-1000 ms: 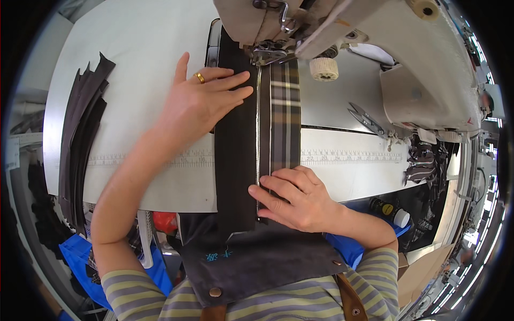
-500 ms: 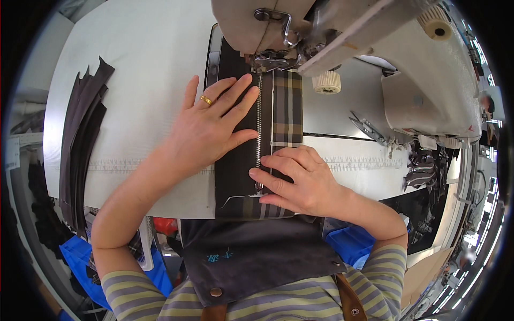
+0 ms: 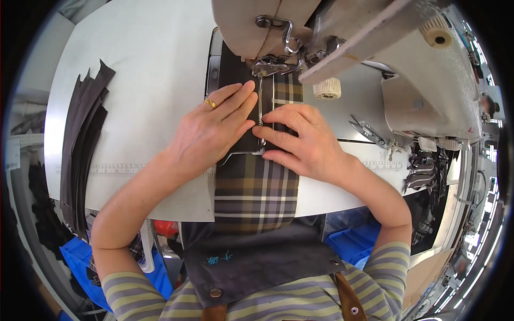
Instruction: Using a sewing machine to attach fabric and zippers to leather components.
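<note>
A metal zipper [image 3: 261,111] lies lengthwise on dark fabric [image 3: 234,67], its slider end toward me. Plaid fabric [image 3: 256,199] is with it and hangs over the table's front edge. The zipper's far end runs to the presser foot area [image 3: 273,67] of a sewing machine [image 3: 241,27]. My left hand [image 3: 217,124] rests flat on the dark fabric left of the zipper, fingers stretched forward, a gold ring on one. On the right, my other hand [image 3: 305,140] has its fingers apart, fingertips pressing on the zipper and fabric; the thumb lies by the zipper's near end.
Dark fabric strips [image 3: 83,139] lie stacked at the table's left. Small scissors [image 3: 367,131] sit right of the work, near the machine's body. Bundled fabric pieces [image 3: 420,170] are at the right edge. A ruler scale [image 3: 115,168] crosses the white table.
The fabric and zipper have moved away from me under the machine, so more plaid shows near the front edge. My right hand has moved forward with them; my left stays nearly in place.
</note>
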`<state>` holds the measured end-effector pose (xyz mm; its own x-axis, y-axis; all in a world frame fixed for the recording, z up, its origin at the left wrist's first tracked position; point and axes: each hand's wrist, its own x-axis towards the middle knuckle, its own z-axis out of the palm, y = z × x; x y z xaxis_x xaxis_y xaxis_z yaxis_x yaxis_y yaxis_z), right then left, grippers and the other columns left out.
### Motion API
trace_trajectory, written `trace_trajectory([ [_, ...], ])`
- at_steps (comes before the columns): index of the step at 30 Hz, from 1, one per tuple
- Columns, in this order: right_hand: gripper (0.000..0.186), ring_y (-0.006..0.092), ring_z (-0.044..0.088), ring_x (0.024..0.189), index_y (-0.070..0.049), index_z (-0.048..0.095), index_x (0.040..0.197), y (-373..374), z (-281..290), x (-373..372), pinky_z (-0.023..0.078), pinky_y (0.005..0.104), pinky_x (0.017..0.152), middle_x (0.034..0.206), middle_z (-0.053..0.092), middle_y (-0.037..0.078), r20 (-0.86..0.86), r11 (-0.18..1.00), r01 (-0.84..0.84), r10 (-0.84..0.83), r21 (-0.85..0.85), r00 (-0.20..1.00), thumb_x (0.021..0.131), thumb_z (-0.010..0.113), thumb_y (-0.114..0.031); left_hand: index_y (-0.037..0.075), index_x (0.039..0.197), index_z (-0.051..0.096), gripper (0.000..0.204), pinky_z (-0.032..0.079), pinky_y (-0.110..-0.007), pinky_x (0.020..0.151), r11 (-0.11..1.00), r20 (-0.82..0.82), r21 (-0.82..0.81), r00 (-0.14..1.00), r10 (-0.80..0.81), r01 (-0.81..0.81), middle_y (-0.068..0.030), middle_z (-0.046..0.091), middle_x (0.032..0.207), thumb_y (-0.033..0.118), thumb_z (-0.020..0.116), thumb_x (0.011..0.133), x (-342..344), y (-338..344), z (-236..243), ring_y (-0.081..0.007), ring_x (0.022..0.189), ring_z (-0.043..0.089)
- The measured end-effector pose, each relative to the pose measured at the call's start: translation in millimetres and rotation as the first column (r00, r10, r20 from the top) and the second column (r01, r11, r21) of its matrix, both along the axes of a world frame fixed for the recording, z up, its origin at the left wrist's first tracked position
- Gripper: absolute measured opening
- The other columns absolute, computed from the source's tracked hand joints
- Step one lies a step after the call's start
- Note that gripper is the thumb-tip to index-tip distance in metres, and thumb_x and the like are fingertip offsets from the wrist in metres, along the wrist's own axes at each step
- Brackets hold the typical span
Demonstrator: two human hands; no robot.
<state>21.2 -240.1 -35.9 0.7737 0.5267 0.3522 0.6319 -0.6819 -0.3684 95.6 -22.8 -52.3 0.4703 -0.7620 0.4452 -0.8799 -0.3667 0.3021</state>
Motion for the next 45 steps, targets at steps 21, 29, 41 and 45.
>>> trace_trajectory([
  [21, 0.034, 0.0263, 0.058, 0.099, -0.009, 0.068, 0.107, 5, -7, 5, 0.050, 0.0368, 0.079, 0.113, 0.060, 0.007, 0.171, 0.989, 0.143, -0.134, -0.036, 0.976, 0.074, 0.072, -0.011, 0.002, 0.099, 0.071, 0.022, 0.053, -0.036, 0.076, 0.982, -0.102, -0.186, 0.993, -0.052, 0.033, -0.0106, 0.066, 0.104, 0.004, 0.069, 0.078, 14, -2, 5, -0.0279, 0.088, 0.062],
  [29, 0.032, 0.0252, 0.065, 0.089, -0.014, 0.068, 0.110, -5, -16, 32, 0.055, 0.0335, 0.068, 0.119, 0.061, 0.002, 0.170, 0.983, 0.183, -0.182, 0.010, 0.969, 0.080, 0.069, -0.005, 0.006, 0.098, 0.074, 0.018, 0.053, -0.035, 0.073, 0.974, -0.082, -0.225, 0.995, -0.061, 0.042, -0.0057, 0.067, 0.101, 0.007, 0.069, 0.080, 46, -10, -2, -0.0260, 0.086, 0.061],
  [41, 0.019, 0.0060, 0.054, 0.056, -0.001, 0.070, 0.087, -17, 24, 38, 0.043, 0.0202, 0.051, 0.071, 0.065, 0.002, -0.809, 0.449, 0.748, -0.088, 0.489, 0.582, 0.087, 0.072, -0.019, 0.007, 0.099, 0.073, 0.017, 0.050, -0.035, 0.078, 0.973, -0.232, -0.227, 0.972, -0.025, -0.030, -0.0034, 0.064, 0.100, 0.007, 0.068, 0.082, 43, -14, 1, -0.0250, 0.090, 0.059],
  [45, 0.021, 0.0058, 0.054, 0.052, 0.000, 0.070, 0.081, -10, 16, 48, 0.042, 0.0195, 0.048, 0.071, 0.068, 0.004, -0.804, 0.428, 0.730, -0.015, 0.532, 0.595, 0.086, 0.073, -0.020, 0.006, 0.099, 0.071, 0.018, 0.049, -0.036, 0.079, 0.988, -0.085, -0.153, 0.996, -0.029, 0.015, -0.0039, 0.062, 0.098, 0.005, 0.067, 0.081, 43, -17, 5, -0.0249, 0.091, 0.059],
])
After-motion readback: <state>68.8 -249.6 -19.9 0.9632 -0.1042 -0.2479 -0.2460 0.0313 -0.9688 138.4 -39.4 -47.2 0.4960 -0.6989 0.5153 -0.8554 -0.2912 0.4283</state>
